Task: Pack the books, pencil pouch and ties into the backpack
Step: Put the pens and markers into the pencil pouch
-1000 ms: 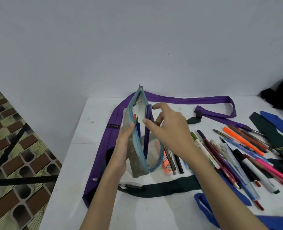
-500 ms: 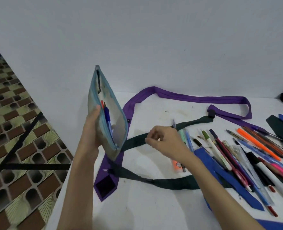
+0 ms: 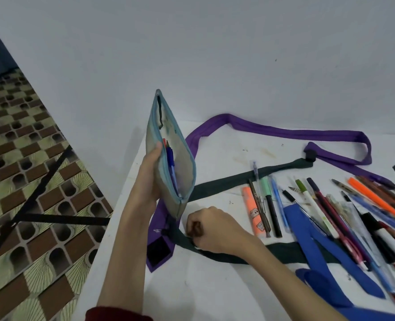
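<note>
Pencil pouch (image 3: 168, 163) first: from my head camera it stands upright above the left edge of the white table (image 3: 215, 290), its blue-edged zip mouth gaping toward me, and my left hand (image 3: 149, 179) grips it from the left side, thumb curled over the near rim. Inside it I can see a blue pen (image 3: 171, 167) and the tips of a red and a darker one beside it. My right hand (image 3: 211, 230) is down on the table just below the pouch, fingers curled into a fist around something small and dark brownish (I cannot tell what it is), resting against the dark green tie (image 3: 226, 181) where that tie bends near the table's left edge. A purple tie (image 3: 284, 133) loops along the back of the table and runs down behind the pouch, its broad end lying by my left wrist. A blue tie (image 3: 326, 253) lies to the right of my right forearm, partly under a spread of pens and markers (image 3: 330, 205); an orange highlighter (image 3: 253, 210) lies at the left of that spread, near my right hand. Patterned brown and green tiles (image 3: 29, 181) cover the floor to the left.
</note>
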The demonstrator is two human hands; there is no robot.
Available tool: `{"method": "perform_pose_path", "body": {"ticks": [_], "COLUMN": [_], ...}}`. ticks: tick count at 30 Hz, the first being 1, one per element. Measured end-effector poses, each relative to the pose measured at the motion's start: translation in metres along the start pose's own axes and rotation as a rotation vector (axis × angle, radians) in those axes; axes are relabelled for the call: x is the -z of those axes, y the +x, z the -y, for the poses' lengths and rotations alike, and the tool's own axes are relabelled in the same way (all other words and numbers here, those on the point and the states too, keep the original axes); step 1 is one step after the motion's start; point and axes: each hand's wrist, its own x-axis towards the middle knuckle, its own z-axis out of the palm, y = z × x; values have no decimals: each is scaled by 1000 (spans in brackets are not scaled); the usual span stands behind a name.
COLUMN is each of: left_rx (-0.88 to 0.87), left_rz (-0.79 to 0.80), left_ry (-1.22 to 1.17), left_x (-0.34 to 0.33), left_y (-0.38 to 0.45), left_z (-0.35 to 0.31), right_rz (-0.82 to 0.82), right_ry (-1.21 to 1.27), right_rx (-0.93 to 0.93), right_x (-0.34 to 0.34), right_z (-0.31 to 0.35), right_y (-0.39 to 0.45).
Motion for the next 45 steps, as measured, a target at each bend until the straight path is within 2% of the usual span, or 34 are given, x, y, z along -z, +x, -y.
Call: {"method": "perform_pose_path", "body": {"ticks": [6, 8, 10, 12, 16, 18, 20, 22, 25, 28, 32, 34, 37, 39, 43, 45], "left_rx": [-49, -42, -25, -19, -32, -27, -33, -23, -17, 5, 35, 51, 78, 94, 125, 136], "left_rz": [56, 71, 81, 84, 146, 177, 203, 238, 296, 285, 245, 226, 209, 206, 252, 269], "left_ry": [15, 24, 26, 32, 130, 152, 161, 161, 133, 122, 114, 99, 86, 78, 62, 55], "left_x": [-7, -10, -17, -26, -45, -54, -59, -63, -62, -61, -60, -60, -56, -53, -48, -48], "left_y": [0, 1, 3, 3, 1, -2, -5, -6, -9, -8, -8, -8, -6, -4, -1, 0], "left_z": [9, 14, 20, 26, 43, 51, 56, 57, 55, 54, 54, 53, 52, 52, 55, 55], "right_rz": [-52, -120, -303, -569, -1106, -1224, -1207, -1112, -935, -914, -1041, -1111, -1099, -987, -491, -377], "right_ry": [-104, -85, -47, 99, 633, 795, 818, 699, 282, 0, 55, 173, 413, 405, 53, -127], "right_rx": [-133, -220, -308, -339, -177, -85, -60, -107, -230, -259, -206, -205, -268, -346, -514, -582], "right_x": [32, 49, 65, 79, 101, 105, 102, 96, 85, 80, 84, 88, 91, 88, 63, 50], "right_z": [-29, -50, -68, -75, -47, -25, -9, -2, -3, -5, -7, -10, -26, -42, -65, -68], "right_y": [-10, -18, -26, -33, -44, -48, -48, -46, -39, -36, -37, -40, -39, -35, -26, -23]}}
